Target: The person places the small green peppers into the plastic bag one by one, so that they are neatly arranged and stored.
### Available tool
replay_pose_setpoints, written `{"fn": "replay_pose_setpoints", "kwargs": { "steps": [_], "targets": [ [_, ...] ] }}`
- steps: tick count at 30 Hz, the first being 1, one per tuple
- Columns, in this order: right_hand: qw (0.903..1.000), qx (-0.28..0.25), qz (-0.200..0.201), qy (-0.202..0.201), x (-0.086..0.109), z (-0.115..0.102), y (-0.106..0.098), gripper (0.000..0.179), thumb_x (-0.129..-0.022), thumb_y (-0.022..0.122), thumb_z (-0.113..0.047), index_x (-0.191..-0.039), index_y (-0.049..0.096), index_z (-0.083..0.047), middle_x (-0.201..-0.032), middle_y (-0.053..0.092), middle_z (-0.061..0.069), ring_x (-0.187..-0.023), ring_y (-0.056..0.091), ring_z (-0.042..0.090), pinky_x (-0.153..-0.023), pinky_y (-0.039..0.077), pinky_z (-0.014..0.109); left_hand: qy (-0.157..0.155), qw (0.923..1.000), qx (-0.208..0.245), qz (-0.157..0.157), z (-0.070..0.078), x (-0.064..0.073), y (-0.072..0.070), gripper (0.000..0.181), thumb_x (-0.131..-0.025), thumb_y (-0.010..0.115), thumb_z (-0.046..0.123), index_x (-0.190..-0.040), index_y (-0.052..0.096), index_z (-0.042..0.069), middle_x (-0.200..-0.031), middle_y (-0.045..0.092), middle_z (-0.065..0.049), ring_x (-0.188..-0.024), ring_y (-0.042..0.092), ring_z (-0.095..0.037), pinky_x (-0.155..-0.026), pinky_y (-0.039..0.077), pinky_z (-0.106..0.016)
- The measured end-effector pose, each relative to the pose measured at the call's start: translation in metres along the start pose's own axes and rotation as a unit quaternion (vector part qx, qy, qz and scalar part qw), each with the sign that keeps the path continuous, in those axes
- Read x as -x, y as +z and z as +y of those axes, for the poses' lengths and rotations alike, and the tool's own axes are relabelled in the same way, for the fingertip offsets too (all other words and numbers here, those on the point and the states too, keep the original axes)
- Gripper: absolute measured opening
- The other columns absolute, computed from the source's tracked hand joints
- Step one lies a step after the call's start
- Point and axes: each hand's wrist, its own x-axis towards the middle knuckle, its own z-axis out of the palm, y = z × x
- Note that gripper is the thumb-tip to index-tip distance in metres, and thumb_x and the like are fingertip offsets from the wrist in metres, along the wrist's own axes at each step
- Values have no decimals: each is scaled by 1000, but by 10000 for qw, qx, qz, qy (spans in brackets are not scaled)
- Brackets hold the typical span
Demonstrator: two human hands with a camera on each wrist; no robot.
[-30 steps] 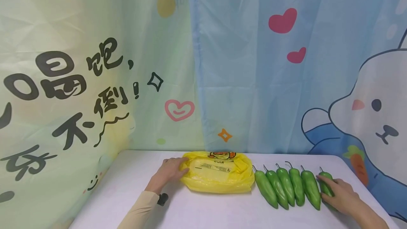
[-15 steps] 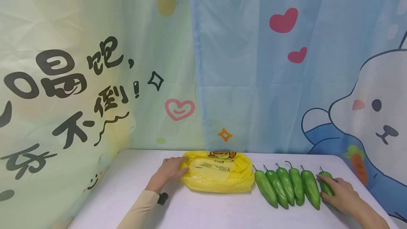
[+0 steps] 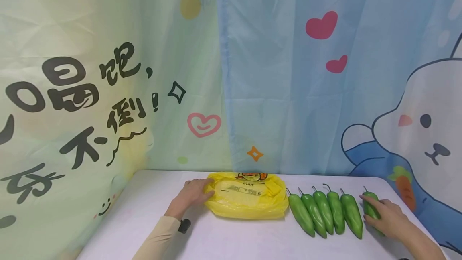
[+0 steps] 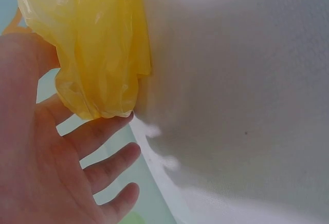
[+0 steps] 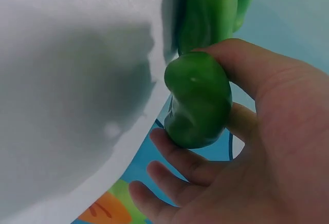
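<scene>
My left hand [image 3: 195,191] holds the left end of a crumpled yellow plastic bag [image 3: 245,208], which lies near the table's back edge. In the left wrist view, the thumb and first fingers lie around the bag [image 4: 103,44], while the other fingers are spread. At the right, my right hand [image 3: 390,218] pinches the outermost green pepper [image 3: 370,208] between thumb and fingers. Its rounded end faces the right wrist camera, and the last fingers stay free of the pepper [image 5: 199,100]. Several more long green peppers [image 3: 325,212] lie side by side between bag and right hand.
A white table [image 3: 234,240] carries everything. Behind it hangs a printed curtain [image 3: 256,71] with hearts and a cartoon rabbit, close to the table's back edge. The peppers' stems point toward that edge.
My right hand has moved slightly up and away from me with its pepper, relative to the other peppers. The left hand and the bag keep their place.
</scene>
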Motion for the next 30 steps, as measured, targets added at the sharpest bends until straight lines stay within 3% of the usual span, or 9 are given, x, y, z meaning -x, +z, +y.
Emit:
{"fn": "replay_pose_setpoints", "kwargs": {
  "steps": [12, 20, 30],
  "targets": [
    [10000, 40, 18, -83, -1, -10, -9, 62, -83, 75, -21, -134, 50, 5, -103, 55, 41, -90, 60, 51, -74, 53, 66, -58, 10000, -8, -62, -3, -1, 4, 48, -96, 61, 36, -138, 59, 13, -137, 64, -13, -127, 57, -39, -107, 40, -62],
    [9995, 43, 245, -208, -2, -15, -12, 62, -83, 76, -21, -134, 50, 4, -104, 56, 40, -91, 60, 54, -74, 53, 68, 2, 10000, 40, -36, -1, 1, 3, 47, -96, 62, 35, -138, 59, 12, -136, 64, -14, -127, 57, -39, -106, 41, -62],
    [9999, -37, 73, -117, -4, -26, -16, 65, -86, 75, -27, -136, 48, 4, -108, 53, 44, -95, 57, 58, -76, 52, 70, -60, 9999, 86, -71, 0, 1, 0, 48, -97, 61, 35, -139, 59, 12, -138, 63, -14, -129, 56, -39, -108, 39, -61]
  ]
}}
